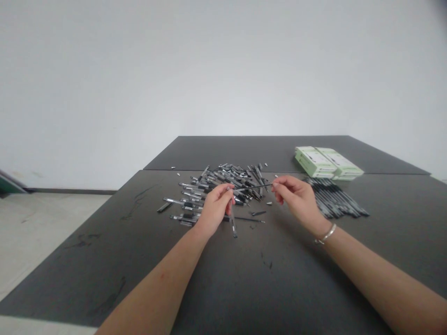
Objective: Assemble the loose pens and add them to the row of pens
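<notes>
My left hand [217, 204] is closed around a clear pen barrel [233, 224], which hangs down from the fingers at a slant. My right hand [294, 195] pinches one end of a thin dark pen refill [254, 187] between thumb and fingertips. The refill stretches nearly level between both hands, its left end at my left fingertips. Whether that end sits inside anything is too small to tell. Behind and beside my left hand lies a loose heap of pens and pen parts [226, 176], partly hidden by the hand.
To the right, many assembled-looking pens [340, 197] lie side by side in a row. Behind them stand green and white boxes [316, 163]. The black table [279, 279] has a seam across it, and a small black part [259, 213] lies near the heap.
</notes>
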`<state>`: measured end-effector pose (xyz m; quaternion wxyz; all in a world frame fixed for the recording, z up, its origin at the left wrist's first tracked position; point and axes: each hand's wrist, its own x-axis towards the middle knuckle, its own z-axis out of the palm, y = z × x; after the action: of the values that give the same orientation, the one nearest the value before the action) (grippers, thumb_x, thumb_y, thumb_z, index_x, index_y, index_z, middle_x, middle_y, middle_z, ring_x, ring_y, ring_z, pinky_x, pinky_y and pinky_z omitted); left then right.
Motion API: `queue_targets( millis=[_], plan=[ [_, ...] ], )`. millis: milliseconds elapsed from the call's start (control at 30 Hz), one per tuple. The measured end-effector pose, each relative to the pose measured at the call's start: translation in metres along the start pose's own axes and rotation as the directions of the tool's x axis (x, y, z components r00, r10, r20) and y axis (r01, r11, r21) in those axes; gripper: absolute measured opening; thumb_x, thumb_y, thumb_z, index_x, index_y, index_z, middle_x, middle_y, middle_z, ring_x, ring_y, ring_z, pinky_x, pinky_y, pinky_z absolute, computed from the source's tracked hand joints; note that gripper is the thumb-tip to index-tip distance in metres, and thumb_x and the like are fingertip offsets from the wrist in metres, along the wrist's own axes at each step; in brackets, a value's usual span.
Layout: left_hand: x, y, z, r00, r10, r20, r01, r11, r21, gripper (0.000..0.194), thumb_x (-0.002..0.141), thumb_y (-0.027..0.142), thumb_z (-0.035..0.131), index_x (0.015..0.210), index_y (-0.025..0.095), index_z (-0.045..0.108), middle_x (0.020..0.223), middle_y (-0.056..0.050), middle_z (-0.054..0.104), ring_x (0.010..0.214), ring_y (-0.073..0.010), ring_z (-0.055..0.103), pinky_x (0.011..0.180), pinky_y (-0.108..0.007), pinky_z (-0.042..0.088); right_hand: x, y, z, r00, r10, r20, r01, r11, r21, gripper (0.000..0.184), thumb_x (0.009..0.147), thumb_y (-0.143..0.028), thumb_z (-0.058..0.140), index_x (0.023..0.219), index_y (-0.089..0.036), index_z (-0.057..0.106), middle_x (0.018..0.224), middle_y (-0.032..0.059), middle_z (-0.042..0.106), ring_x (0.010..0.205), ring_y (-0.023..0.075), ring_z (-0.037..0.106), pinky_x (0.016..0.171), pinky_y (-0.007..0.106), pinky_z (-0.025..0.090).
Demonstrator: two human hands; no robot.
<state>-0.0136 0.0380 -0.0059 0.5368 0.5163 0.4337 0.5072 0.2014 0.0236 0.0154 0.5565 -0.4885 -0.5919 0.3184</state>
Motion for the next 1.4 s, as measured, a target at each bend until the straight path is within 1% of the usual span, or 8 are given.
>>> queue_targets(
  millis=[100, 200, 333, 467, 667, 867, 1133, 1400],
  plan=[
    [-0.003, 0.002, 0.002, 0.998, -0.005, 0.058, 0.005, 1.0, -0.002, 0.021, 0.08, 0.029, 0.057, 0.097, 0.016, 0.058, 0.065, 0.003, 0.056, 0.043, -0.0062, 0.044, 0.04, -0.018, 0.035, -0.001, 0.002, -0.001, 1.0, 0.001, -0.025, 0.001, 0.997, 0.071, 0.016, 0.078, -0.032, 0.063, 0.077, -0.016, 0.063, 0.063, -0.0008, 0.061, 0.047, 0.0095, 0.052, 0.045, 0.022, 0.042],
    [-0.007, 0.005, 0.004, 0.991, 0.002, 0.135, -0.005, 1.0, 0.017, 0.018, 0.081, 0.029, 0.057, 0.093, 0.016, 0.057, 0.067, 0.003, 0.056, 0.045, -0.0061, 0.044, 0.041, -0.018, 0.035, 0.0, 0.004, -0.001, 0.996, 0.043, -0.073, -0.024, 0.97, 0.242, 0.013, 0.077, -0.03, 0.064, 0.079, -0.017, 0.062, 0.065, -0.0007, 0.062, 0.046, 0.0089, 0.051, 0.043, 0.022, 0.041],
    [-0.012, 0.009, 0.008, 0.975, 0.008, 0.224, -0.021, 0.998, 0.053, 0.017, 0.083, 0.029, 0.056, 0.093, 0.015, 0.057, 0.069, 0.002, 0.057, 0.046, -0.0057, 0.044, 0.044, -0.019, 0.037, 0.002, 0.002, 0.001, 0.985, 0.166, -0.048, -0.127, 0.882, 0.454, 0.013, 0.076, -0.029, 0.065, 0.078, -0.018, 0.061, 0.065, -0.001, 0.061, 0.045, 0.008, 0.049, 0.041, 0.021, 0.038],
    [-0.017, 0.011, 0.012, 0.958, -0.009, 0.287, -0.017, 0.996, 0.088, 0.021, 0.083, 0.03, 0.056, 0.097, 0.014, 0.057, 0.07, 0.001, 0.058, 0.048, -0.0061, 0.045, 0.047, -0.019, 0.037, 0.003, 0.001, 0.003, 0.975, 0.221, -0.016, -0.172, 0.801, 0.573, 0.014, 0.075, -0.029, 0.068, 0.077, -0.017, 0.063, 0.062, -0.0015, 0.06, 0.044, 0.0069, 0.048, 0.04, 0.019, 0.036],
    [-0.022, 0.012, 0.013, 0.924, -0.027, 0.38, -0.059, 0.975, 0.214, 0.027, 0.086, 0.03, 0.052, 0.107, 0.015, 0.061, 0.07, 0.001, 0.057, 0.055, -0.0078, 0.047, 0.053, -0.021, 0.038, 0.001, 0.001, 0.002, 0.972, 0.212, 0.096, -0.228, 0.777, 0.586, 0.016, 0.078, -0.032, 0.068, 0.078, -0.016, 0.066, 0.063, -0.0006, 0.062, 0.044, 0.0067, 0.049, 0.039, 0.019, 0.036],
    [-0.026, 0.01, 0.014, 0.907, -0.018, 0.42, -0.093, 0.966, 0.242, 0.038, 0.089, 0.031, 0.049, 0.123, 0.016, 0.059, 0.072, 0.001, 0.054, 0.063, -0.01, 0.049, 0.058, -0.023, 0.043, 0.0, -0.007, -0.002, 0.981, 0.193, 0.032, -0.175, 0.788, 0.591, 0.015, 0.081, -0.031, 0.067, 0.078, -0.017, 0.062, 0.063, -0.0006, 0.063, 0.045, 0.0075, 0.051, 0.04, 0.019, 0.037],
    [-0.028, 0.014, 0.018, 0.909, -0.065, 0.412, -0.029, 0.975, 0.219, 0.041, 0.088, 0.027, 0.048, 0.125, 0.013, 0.057, 0.069, 0.002, 0.051, 0.053, -0.0074, 0.045, 0.049, -0.021, 0.04, -0.001, -0.006, 0.0, 0.989, 0.142, 0.029, -0.134, 0.822, 0.553, 0.016, 0.085, -0.032, 0.063, 0.079, -0.017, 0.061, 0.065, -0.0004, 0.063, 0.044, 0.0071, 0.051, 0.039, 0.019, 0.038],
    [-0.028, 0.011, 0.017, 0.907, -0.072, 0.414, -0.024, 0.975, 0.223, 0.042, 0.089, 0.03, 0.046, 0.127, 0.014, 0.055, 0.07, 0.002, 0.052, 0.05, -0.0063, 0.043, 0.047, -0.02, 0.038, 0.0, -0.003, -0.002, 0.99, 0.136, 0.022, -0.126, 0.83, 0.543, 0.016, 0.085, -0.032, 0.063, 0.079, -0.017, 0.061, 0.065, -0.0006, 0.063, 0.045, 0.0076, 0.052, 0.039, 0.019, 0.039]
  ],
)
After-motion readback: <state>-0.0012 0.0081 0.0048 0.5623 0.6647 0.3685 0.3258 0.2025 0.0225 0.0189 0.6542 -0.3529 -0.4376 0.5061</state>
